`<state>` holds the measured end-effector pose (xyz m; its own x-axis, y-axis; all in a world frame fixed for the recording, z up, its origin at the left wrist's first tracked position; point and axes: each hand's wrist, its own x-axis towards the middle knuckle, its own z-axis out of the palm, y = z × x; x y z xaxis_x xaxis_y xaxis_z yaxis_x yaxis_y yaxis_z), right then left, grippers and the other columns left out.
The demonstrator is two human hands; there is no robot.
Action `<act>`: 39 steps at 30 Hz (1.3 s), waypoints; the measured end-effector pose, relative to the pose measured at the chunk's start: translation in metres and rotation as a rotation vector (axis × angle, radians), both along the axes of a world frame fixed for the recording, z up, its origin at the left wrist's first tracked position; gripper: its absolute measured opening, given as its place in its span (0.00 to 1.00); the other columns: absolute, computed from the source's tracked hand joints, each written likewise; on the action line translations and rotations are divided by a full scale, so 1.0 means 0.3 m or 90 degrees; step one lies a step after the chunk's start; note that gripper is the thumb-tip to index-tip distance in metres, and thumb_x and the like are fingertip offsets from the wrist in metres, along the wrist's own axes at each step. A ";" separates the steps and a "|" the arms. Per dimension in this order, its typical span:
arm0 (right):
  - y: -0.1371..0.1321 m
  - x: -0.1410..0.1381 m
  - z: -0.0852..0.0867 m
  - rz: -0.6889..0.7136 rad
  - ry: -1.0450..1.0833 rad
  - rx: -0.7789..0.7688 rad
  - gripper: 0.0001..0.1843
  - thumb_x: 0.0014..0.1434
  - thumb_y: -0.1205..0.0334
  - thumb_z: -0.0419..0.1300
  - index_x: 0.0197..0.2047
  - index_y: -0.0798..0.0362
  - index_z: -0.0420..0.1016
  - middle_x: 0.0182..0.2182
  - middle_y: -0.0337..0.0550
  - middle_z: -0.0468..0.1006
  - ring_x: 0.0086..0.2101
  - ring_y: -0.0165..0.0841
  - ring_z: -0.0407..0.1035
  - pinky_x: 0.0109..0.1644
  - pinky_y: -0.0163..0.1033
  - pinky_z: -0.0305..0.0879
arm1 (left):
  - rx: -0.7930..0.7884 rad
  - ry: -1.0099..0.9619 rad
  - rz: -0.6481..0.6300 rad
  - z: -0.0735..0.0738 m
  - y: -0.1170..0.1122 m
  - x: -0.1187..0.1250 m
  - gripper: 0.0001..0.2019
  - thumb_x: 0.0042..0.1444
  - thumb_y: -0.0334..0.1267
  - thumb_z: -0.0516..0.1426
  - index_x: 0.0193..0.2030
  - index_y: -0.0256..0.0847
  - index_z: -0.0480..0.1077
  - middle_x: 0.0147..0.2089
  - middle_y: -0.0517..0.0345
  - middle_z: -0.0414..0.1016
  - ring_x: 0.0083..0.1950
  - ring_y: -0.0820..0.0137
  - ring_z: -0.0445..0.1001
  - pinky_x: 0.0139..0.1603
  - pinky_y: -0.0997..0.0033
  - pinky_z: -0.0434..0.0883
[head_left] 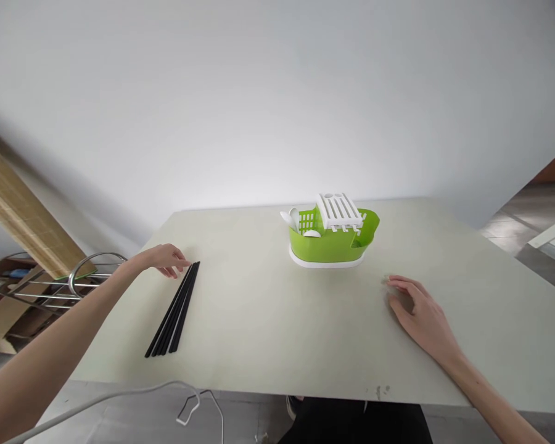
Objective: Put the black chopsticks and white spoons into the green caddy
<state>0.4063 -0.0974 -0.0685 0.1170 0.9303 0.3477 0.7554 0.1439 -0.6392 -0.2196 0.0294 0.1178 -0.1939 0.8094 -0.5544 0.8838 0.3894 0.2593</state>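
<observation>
Several black chopsticks [176, 314] lie in a narrow fan on the left side of the table, their upper ends close together. My left hand [165, 259] hovers by those upper ends, fingers loosely apart and holding nothing; whether a fingertip touches them I cannot tell. On the right, my right hand [419, 311] rests on the tabletop, thumb and forefinger apart, with nothing in it. Between the hands, toward the back, stands a green utensil holder [324, 248] on a white base. White spoons [295, 219] lean in its left part, and a white slotted rack [340, 211] sits across its top.
The pale table [259, 327] meets a white wall [277, 105] at the back. Left of it are a metal rack [69, 287] and a leaning wooden board [28, 203]. A white cable [120, 394] runs past the front left edge.
</observation>
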 end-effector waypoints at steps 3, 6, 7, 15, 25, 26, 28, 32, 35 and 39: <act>-0.001 0.001 -0.001 0.001 0.003 -0.002 0.15 0.66 0.52 0.54 0.52 0.44 0.74 0.60 0.43 0.77 0.54 0.43 0.75 0.51 0.47 0.72 | 0.077 0.032 -0.014 0.015 0.009 0.002 0.32 0.36 0.68 0.67 0.37 0.41 0.78 0.45 0.44 0.86 0.39 0.56 0.86 0.41 0.64 0.81; 0.000 0.001 -0.001 0.002 0.005 -0.005 0.15 0.66 0.51 0.54 0.52 0.44 0.74 0.60 0.44 0.77 0.53 0.43 0.75 0.51 0.47 0.72 | 0.160 0.055 -0.054 0.027 0.016 0.033 0.30 0.43 0.68 0.62 0.39 0.43 0.77 0.43 0.50 0.87 0.37 0.59 0.86 0.42 0.66 0.80; 0.001 0.000 -0.001 0.001 0.007 -0.003 0.15 0.66 0.51 0.54 0.52 0.44 0.74 0.60 0.44 0.77 0.53 0.43 0.75 0.53 0.48 0.71 | 0.186 0.061 -0.071 0.031 0.016 0.053 0.29 0.45 0.68 0.61 0.39 0.43 0.76 0.43 0.52 0.87 0.37 0.60 0.86 0.42 0.67 0.79; 0.005 -0.010 0.002 0.014 0.026 0.009 0.14 0.66 0.54 0.54 0.52 0.45 0.74 0.60 0.46 0.76 0.55 0.43 0.74 0.57 0.49 0.70 | 0.381 0.012 -0.240 0.066 -0.005 0.370 0.28 0.60 0.67 0.53 0.47 0.43 0.76 0.48 0.54 0.85 0.48 0.60 0.82 0.53 0.63 0.76; 0.005 -0.027 0.025 0.016 0.046 -0.009 0.14 0.68 0.55 0.53 0.53 0.46 0.73 0.61 0.48 0.75 0.54 0.42 0.74 0.50 0.45 0.71 | 0.492 -0.230 -0.390 0.005 0.027 0.786 0.54 0.48 0.62 0.70 0.76 0.51 0.49 0.75 0.40 0.58 0.73 0.50 0.64 0.71 0.45 0.67; 0.005 -0.028 0.027 0.018 0.046 -0.009 0.14 0.68 0.55 0.52 0.53 0.46 0.73 0.61 0.48 0.75 0.55 0.42 0.74 0.51 0.45 0.71 | 0.495 -0.229 -0.406 0.000 0.033 0.818 0.56 0.46 0.63 0.71 0.77 0.53 0.48 0.76 0.40 0.55 0.75 0.49 0.60 0.72 0.44 0.65; 0.006 -0.029 0.028 0.016 0.046 -0.012 0.14 0.68 0.56 0.52 0.53 0.46 0.72 0.62 0.47 0.75 0.55 0.42 0.73 0.52 0.46 0.70 | 0.501 -0.215 -0.431 -0.005 0.042 0.876 0.58 0.43 0.64 0.72 0.77 0.54 0.49 0.78 0.40 0.48 0.79 0.46 0.53 0.74 0.42 0.62; 0.010 -0.032 0.031 0.012 0.060 -0.010 0.14 0.67 0.56 0.52 0.53 0.46 0.73 0.61 0.48 0.75 0.53 0.42 0.75 0.49 0.45 0.71 | 0.499 -0.186 -0.437 -0.002 0.055 0.960 0.50 0.42 0.67 0.71 0.71 0.54 0.64 0.79 0.43 0.45 0.78 0.44 0.52 0.73 0.42 0.64; 0.011 -0.034 0.035 0.019 0.074 -0.015 0.15 0.67 0.56 0.52 0.53 0.47 0.73 0.61 0.49 0.75 0.51 0.42 0.76 0.41 0.43 0.70 | 0.522 -0.172 -0.438 0.006 0.068 0.989 0.36 0.49 0.67 0.67 0.61 0.51 0.74 0.75 0.46 0.57 0.75 0.47 0.60 0.72 0.44 0.64; 0.009 -0.037 0.040 0.014 0.088 -0.014 0.14 0.67 0.56 0.52 0.53 0.46 0.73 0.61 0.48 0.76 0.49 0.41 0.76 0.40 0.42 0.70 | 0.571 -0.161 -0.466 0.007 0.088 0.996 0.23 0.60 0.63 0.62 0.52 0.49 0.78 0.65 0.48 0.71 0.68 0.54 0.69 0.70 0.50 0.66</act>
